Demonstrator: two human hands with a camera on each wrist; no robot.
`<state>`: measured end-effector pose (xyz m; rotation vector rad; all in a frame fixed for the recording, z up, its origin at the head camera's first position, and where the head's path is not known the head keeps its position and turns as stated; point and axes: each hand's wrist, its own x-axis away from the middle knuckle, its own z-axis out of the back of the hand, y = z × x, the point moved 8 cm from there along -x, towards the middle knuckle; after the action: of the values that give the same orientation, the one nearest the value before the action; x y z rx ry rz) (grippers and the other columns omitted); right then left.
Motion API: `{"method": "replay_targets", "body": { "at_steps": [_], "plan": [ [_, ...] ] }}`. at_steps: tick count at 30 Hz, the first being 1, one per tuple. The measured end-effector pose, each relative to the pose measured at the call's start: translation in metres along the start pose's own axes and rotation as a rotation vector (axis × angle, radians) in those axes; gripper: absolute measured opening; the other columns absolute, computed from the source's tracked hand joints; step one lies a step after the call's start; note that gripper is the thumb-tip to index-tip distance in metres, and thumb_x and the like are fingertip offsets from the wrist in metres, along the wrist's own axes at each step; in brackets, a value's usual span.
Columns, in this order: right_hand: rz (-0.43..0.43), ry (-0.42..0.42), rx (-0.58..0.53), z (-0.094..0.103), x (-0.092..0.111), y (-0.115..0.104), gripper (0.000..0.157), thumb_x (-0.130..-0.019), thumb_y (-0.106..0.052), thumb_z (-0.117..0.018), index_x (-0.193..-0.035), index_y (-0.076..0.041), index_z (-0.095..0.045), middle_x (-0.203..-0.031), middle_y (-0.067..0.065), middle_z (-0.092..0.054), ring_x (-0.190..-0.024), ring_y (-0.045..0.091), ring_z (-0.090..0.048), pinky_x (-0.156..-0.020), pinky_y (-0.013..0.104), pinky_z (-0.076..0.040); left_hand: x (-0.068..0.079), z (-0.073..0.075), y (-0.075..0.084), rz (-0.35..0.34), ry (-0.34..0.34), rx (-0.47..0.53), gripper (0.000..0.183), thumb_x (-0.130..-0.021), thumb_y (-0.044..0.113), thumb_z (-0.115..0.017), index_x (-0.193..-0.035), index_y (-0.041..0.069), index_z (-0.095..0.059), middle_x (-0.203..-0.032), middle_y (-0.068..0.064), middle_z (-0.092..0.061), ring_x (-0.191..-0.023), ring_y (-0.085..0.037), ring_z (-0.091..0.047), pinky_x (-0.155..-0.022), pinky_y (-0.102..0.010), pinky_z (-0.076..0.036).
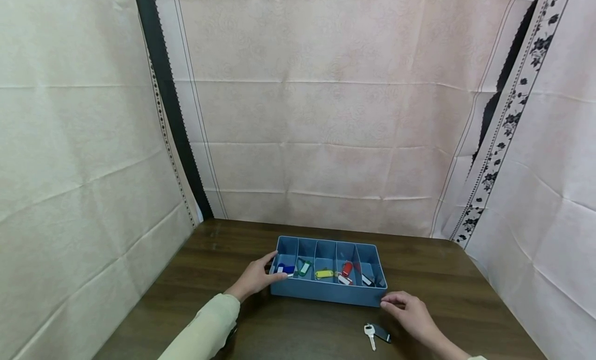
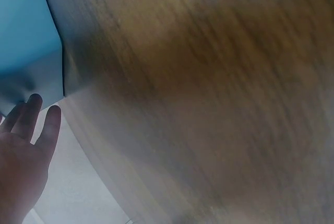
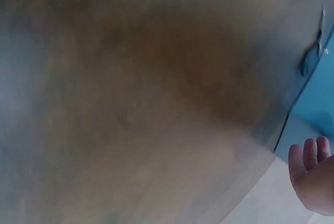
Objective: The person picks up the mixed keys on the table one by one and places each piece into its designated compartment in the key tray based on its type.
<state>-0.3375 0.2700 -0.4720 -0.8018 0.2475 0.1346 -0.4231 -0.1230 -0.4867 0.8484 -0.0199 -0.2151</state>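
A blue divided tray (image 1: 326, 294) sits on the table, its compartments in a row. From left to right they hold a blue key tag (image 1: 286, 269), a green key tag (image 1: 304, 268), a yellow key tag (image 1: 324, 273), a red key tag (image 1: 346, 269) and a black key tag (image 1: 368, 281). My left hand (image 1: 255, 278) spans the tray's left end, thumb along the front rim and fingers extended at the end wall. At the right front corner, my right hand (image 1: 408, 313) has its loosely bent fingertips against the tray. A silver key (image 1: 370, 334) with a dark tag (image 1: 382, 333) lies in front.
The brown wooden table (image 1: 186, 308) reaches back to a pale cloth hanging (image 1: 302, 117). More cloth hangs along the left side (image 1: 84, 168) and right side (image 1: 549, 220).
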Motion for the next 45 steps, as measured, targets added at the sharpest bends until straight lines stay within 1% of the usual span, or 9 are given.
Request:
{"method": "replay_targets", "body": {
  "at_steps": [5,12,20,23,27,31,35,40,45],
  "plan": [
    [0.034,-0.042,0.041,-0.014,0.007,-0.003,0.008,-0.077,-0.028,-0.072,-0.081,-0.022,-0.070,-0.088,-0.013,-0.061,-0.085,0.006,-0.057,-0.074,0.028,-0.047,0.000,0.000,0.001,-0.003,0.001,0.000,0.089,-0.068,0.065,-0.063,-0.141,0.025,-0.030,-0.138,-0.011,-0.039,-0.122,-0.034,-0.039,-0.089,-0.059,-0.035],
    [0.113,-0.135,0.047,-0.032,0.013,-0.009,0.012,-0.079,-0.032,-0.069,-0.083,-0.021,-0.070,-0.090,-0.011,-0.060,-0.086,0.008,-0.057,-0.073,0.029,-0.047,0.001,0.001,0.001,0.009,0.002,0.007,0.087,-0.070,0.061,-0.064,-0.141,0.025,-0.031,-0.138,-0.010,-0.039,-0.122,-0.035,-0.039,-0.089,-0.059,-0.034],
    [0.200,-0.128,0.115,-0.040,0.019,-0.017,0.009,-0.076,-0.032,-0.072,-0.081,-0.025,-0.070,-0.088,-0.014,-0.059,-0.086,0.007,-0.056,-0.076,0.029,-0.046,0.002,0.001,0.002,0.006,0.004,0.006,0.083,-0.073,0.056,-0.065,-0.141,0.025,-0.031,-0.138,-0.010,-0.040,-0.122,-0.034,-0.040,-0.090,-0.059,-0.034],
    [0.229,-0.149,0.140,-0.045,0.019,-0.019,0.009,-0.075,-0.033,-0.072,-0.079,-0.025,-0.069,-0.088,-0.013,-0.059,-0.084,0.008,-0.056,-0.074,0.031,-0.046,0.002,0.001,0.002,0.005,0.003,0.009,0.082,-0.073,0.055,-0.065,-0.141,0.024,-0.031,-0.137,-0.011,-0.040,-0.121,-0.034,-0.040,-0.089,-0.059,-0.035],
    [0.239,-0.192,0.190,-0.050,0.018,-0.017,0.007,-0.075,-0.034,-0.072,-0.076,-0.028,-0.068,-0.090,-0.011,-0.059,-0.084,0.012,-0.056,-0.073,0.035,-0.046,0.002,0.001,0.002,0.006,0.000,0.011,0.083,-0.073,0.056,-0.065,-0.141,0.024,-0.031,-0.138,-0.011,-0.040,-0.121,-0.035,-0.040,-0.088,-0.060,-0.035],
    [0.221,-0.224,0.220,-0.054,0.017,-0.015,0.006,-0.075,-0.033,-0.072,-0.073,-0.030,-0.067,-0.092,-0.008,-0.059,-0.085,0.017,-0.056,-0.072,0.041,-0.045,0.001,0.001,0.002,0.008,0.002,0.014,0.084,-0.072,0.058,-0.065,-0.141,0.025,-0.031,-0.138,-0.010,-0.039,-0.122,-0.035,-0.039,-0.089,-0.060,-0.034],
    [0.227,-0.211,0.229,-0.054,0.018,-0.016,0.006,-0.074,-0.029,-0.072,-0.072,-0.029,-0.067,-0.090,-0.008,-0.059,-0.084,0.018,-0.056,-0.071,0.040,-0.045,0.001,0.001,0.002,0.000,0.003,0.012,0.085,-0.071,0.059,-0.064,-0.141,0.025,-0.031,-0.138,-0.011,-0.040,-0.121,-0.035,-0.039,-0.089,-0.060,-0.034],
    [0.248,-0.145,0.240,-0.050,0.020,-0.022,0.007,-0.075,-0.025,-0.073,-0.072,-0.028,-0.067,-0.089,-0.009,-0.059,-0.083,0.014,-0.057,-0.071,0.036,-0.046,0.001,0.001,0.002,0.001,0.003,0.012,0.085,-0.071,0.060,-0.064,-0.141,0.025,-0.031,-0.138,-0.011,-0.039,-0.122,-0.035,-0.039,-0.089,-0.060,-0.035],
    [0.221,-0.090,0.192,-0.043,0.018,-0.027,0.008,-0.076,-0.025,-0.073,-0.071,-0.028,-0.067,-0.090,-0.009,-0.060,-0.085,0.012,-0.057,-0.073,0.034,-0.046,0.001,0.001,0.002,0.001,0.005,0.009,0.084,-0.072,0.058,-0.064,-0.141,0.025,-0.031,-0.138,-0.010,-0.039,-0.122,-0.035,-0.039,-0.089,-0.060,-0.035]
  ]
}}
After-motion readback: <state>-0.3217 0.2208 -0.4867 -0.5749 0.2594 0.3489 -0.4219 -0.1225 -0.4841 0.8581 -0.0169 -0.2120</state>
